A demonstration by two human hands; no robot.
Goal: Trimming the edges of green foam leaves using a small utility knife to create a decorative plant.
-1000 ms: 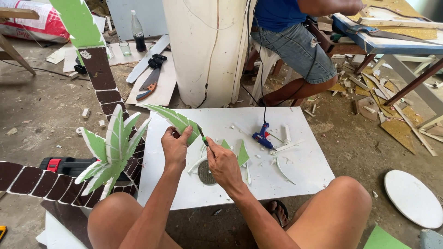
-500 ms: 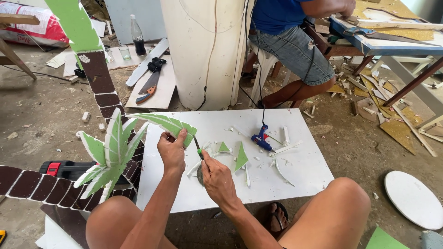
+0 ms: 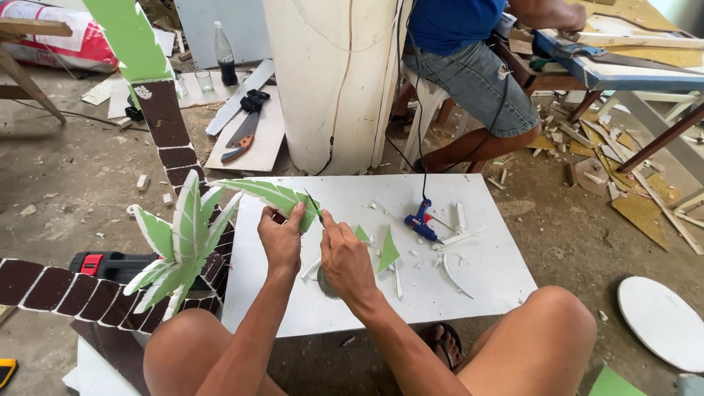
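Observation:
My left hand [image 3: 282,238] grips the near end of a long green-and-white foam leaf [image 3: 260,192], holding it above the white board [image 3: 484,286]. The leaf's far end points left toward the palm model's leaves [image 3: 183,238]. Right beside it, my right hand [image 3: 345,253] pinches a thin dark blade [image 3: 314,205] whose tip rests against the held end of the leaf. Both hands almost touch. Small green offcuts [image 3: 387,253] lie on the board just right of my right hand, and a grey round object [image 3: 325,284] shows partly under my wrist.
A blue glue gun [image 3: 422,220] with its cord lies on the board among white scraps. The palm's brown trunk [image 3: 167,132] rises at left. A white column [image 3: 330,81], a seated person [image 3: 469,81], a machete [image 3: 242,136], a bottle [image 3: 225,62] and a white disc [image 3: 664,323] surround me.
The leaf has swung flatter, its far end dropping toward the palm model. My right hand has come up close to my left hand at the leaf's held end.

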